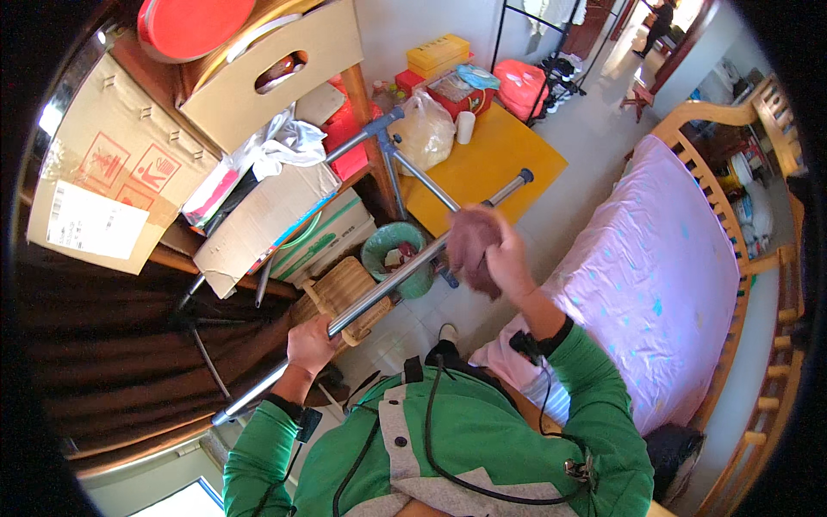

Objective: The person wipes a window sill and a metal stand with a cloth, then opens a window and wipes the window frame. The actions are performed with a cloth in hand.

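Note:
A long shiny metal tube of a rack crosses the view from lower left to upper right, with dark caps at both ends. My left hand is closed around its lower part. In my right hand, slightly blurred, is a bunched brown cloth. The cloth lies over part of the tube's upper stretch in the view; whether it presses on the metal I cannot tell. A thinner rack bar with a blue-grey joint stands just beyond.
Beneath the tube are a green trash bin and a small wooden stool. Cardboard boxes crowd the left. Ahead stands a yellow table with bags. A wooden bed with a pink sheet is at right. A person stands near the far doorway.

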`<action>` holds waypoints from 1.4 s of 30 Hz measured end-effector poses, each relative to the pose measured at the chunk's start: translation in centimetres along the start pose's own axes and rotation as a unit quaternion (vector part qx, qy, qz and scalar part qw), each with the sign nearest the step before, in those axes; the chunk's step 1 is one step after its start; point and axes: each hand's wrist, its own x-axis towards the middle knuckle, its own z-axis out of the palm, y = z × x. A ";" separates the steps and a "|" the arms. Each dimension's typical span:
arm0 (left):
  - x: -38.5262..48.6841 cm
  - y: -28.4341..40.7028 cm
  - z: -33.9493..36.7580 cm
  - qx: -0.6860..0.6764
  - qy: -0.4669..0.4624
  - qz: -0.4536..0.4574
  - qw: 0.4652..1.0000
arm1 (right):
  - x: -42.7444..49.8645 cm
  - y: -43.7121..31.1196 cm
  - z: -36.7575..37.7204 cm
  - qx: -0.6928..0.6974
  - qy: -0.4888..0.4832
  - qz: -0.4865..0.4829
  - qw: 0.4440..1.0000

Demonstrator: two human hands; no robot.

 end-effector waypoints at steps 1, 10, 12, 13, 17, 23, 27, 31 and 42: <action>-0.1 0.0 0.0 0.008 -0.001 0.000 1.000 | 1.7 -0.9 -0.5 -0.001 0.020 -0.048 0.999; -0.2 -0.2 0.6 0.012 0.001 -0.020 1.000 | 18.5 2.5 3.0 -0.235 -0.034 -0.108 0.965; -0.1 0.0 0.6 0.028 -0.008 -0.029 0.999 | 22.5 4.9 4.7 -0.298 -0.066 -0.013 0.952; -0.1 0.0 0.5 0.018 -0.004 -0.026 0.999 | 24.0 6.1 5.2 -0.309 -0.078 -0.043 0.947; -0.1 0.1 0.3 0.000 -0.003 -0.033 0.999 | 29.0 10.7 8.5 -0.377 -0.122 -0.091 0.913; -0.3 0.0 0.5 0.022 -0.008 -0.033 0.999 | 28.1 17.8 11.1 -0.487 -0.408 -0.030 0.772; -0.2 -0.2 0.6 0.011 -0.018 -0.037 0.999 | 25.5 16.8 8.6 -0.506 -0.409 -0.046 0.758; -0.2 -0.3 0.5 0.009 -0.022 -0.027 0.999 | 22.5 11.0 4.2 -0.475 -0.593 -0.014 0.650; -0.3 -0.4 0.8 -0.017 -0.003 -0.033 0.999 | 22.4 14.7 3.9 -0.444 -0.637 -0.039 0.628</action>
